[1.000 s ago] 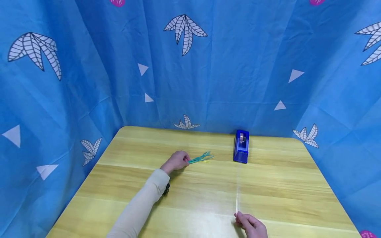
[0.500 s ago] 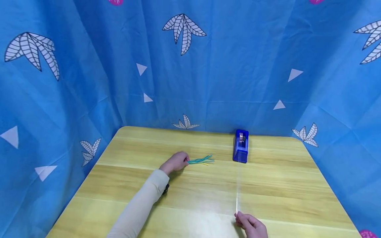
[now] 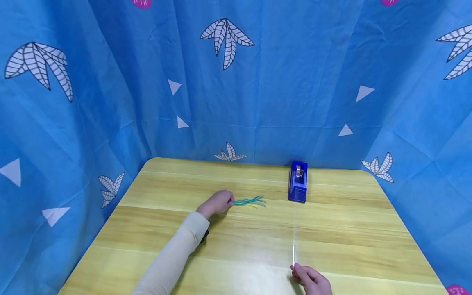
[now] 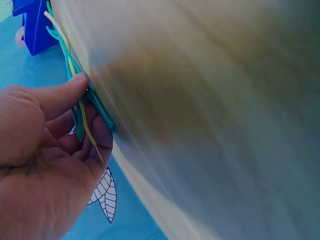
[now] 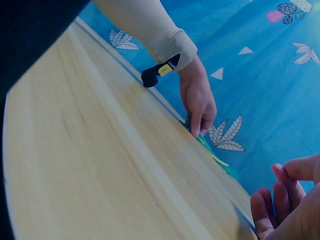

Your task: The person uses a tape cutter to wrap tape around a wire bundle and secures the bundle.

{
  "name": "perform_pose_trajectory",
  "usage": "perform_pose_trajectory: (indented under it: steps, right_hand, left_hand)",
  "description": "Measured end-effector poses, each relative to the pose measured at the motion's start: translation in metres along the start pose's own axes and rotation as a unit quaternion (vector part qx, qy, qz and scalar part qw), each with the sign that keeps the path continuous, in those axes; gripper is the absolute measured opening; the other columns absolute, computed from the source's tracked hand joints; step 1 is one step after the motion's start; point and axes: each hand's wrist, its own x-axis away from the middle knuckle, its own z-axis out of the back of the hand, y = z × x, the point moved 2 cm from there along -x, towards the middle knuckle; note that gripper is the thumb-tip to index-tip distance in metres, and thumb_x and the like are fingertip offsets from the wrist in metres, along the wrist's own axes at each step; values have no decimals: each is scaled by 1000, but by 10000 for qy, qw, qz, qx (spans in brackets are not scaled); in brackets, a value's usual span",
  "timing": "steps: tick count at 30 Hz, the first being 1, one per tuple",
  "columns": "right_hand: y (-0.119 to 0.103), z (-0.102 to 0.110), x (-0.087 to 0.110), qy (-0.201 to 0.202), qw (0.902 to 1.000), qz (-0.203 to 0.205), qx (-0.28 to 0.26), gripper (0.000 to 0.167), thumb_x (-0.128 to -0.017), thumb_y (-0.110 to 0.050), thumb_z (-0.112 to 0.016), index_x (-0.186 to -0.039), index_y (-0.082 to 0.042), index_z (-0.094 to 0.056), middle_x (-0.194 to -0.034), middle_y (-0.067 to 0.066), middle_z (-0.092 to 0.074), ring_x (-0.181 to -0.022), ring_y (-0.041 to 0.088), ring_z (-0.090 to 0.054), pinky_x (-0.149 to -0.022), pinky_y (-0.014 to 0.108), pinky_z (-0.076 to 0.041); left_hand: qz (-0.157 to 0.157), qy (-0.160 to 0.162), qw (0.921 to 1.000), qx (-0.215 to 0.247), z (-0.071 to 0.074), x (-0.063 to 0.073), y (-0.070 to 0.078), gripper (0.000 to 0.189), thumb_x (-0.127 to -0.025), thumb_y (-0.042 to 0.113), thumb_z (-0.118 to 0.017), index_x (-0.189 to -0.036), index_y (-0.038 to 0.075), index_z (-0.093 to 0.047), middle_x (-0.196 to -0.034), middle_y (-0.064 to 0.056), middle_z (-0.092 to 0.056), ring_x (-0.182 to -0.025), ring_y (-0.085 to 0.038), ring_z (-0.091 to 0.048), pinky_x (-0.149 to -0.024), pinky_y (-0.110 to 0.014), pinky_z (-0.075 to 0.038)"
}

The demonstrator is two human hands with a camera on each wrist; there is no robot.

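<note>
Between thumb and fingers, my left hand (image 3: 217, 202) pinches a small bundle of thin green and yellow wires (image 3: 248, 201), low over the table. Their loose ends fan out to the right. In the left wrist view, one yellow wire (image 4: 85, 122) has a bare tip below the fingers. At the front, my right hand (image 3: 313, 281) pinches the end of a clear strip of tape (image 3: 295, 237). The strip stretches taut back to a blue tape dispenser (image 3: 298, 182) near the table's far edge. In the right wrist view the tape is too faint to make out.
The wood-grain table (image 3: 239, 254) has rounded far corners. A blue curtain (image 3: 280, 82) with leaf and triangle prints hangs behind it and at both sides. A black device (image 5: 162, 70) is strapped to my left wrist.
The free ends of the wires have swung toward me, from slanting away to pointing almost straight right. My left hand has shifted very slightly nearer. The right hand, tape and dispenser stay put.
</note>
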Motion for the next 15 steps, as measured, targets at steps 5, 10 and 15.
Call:
perform_pose_trajectory:
  steps: [5,10,15]
  right_hand:
    - [0,0,0,-34,10000,-10,-18,18,-99,-12,-67,-92,2,-76,-85,-5,-77,-78,7,-72,-78,20,-58]
    - [-1,1,1,-68,9999,101,-61,19,-99,-11,-67,-90,3,-77,-83,-6,-77,-78,7,-72,-77,20,-59]
    - [-1,0,2,-93,9997,220,-48,19,-99,-9,-67,-89,2,-77,-81,-7,-76,-76,6,-71,-76,20,-59]
  left_hand:
    - [138,37,9996,235,3,2,-3,15,-105,10,-60,-114,1,-68,-117,-12,-69,-115,-29,-64,-103,-44,-52]
    - [187,73,9991,381,8,4,-3,14,-104,10,-61,-113,0,-67,-118,-13,-69,-114,-30,-64,-103,-46,-52]
    - [236,109,9986,470,10,6,-6,12,-104,10,-62,-110,1,-67,-114,-11,-69,-107,-26,-65,-100,-44,-53]
